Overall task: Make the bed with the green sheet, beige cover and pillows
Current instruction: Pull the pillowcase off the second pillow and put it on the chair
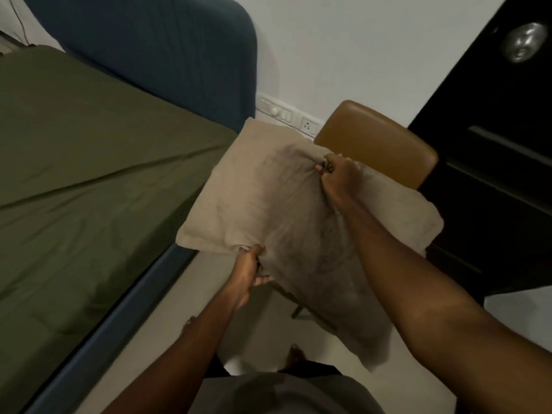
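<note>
Pillow (263, 198) in a beige case hangs in the air beside the bed, above a brown chair (385, 144). Left hand (249, 270) grips its near edge; right hand (336, 177) bunches fabric on top.

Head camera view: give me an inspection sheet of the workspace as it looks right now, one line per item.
Surface: green sheet spread over the bed, with a few creases; no pillows or cover on it.
Job's things: beige pillow held up beside the bed, above the chair; beige cover not identified.
Clutter: nothing seen.
Grippers: left hand grips the pillow's near edge; right hand grips bunched fabric on its top.
Cables: thin dark line on the wall at far top left, possibly a wire; cannot tell.
Surroundings: blue headboard, wall switch panel, dark door, pale floor.
</note>
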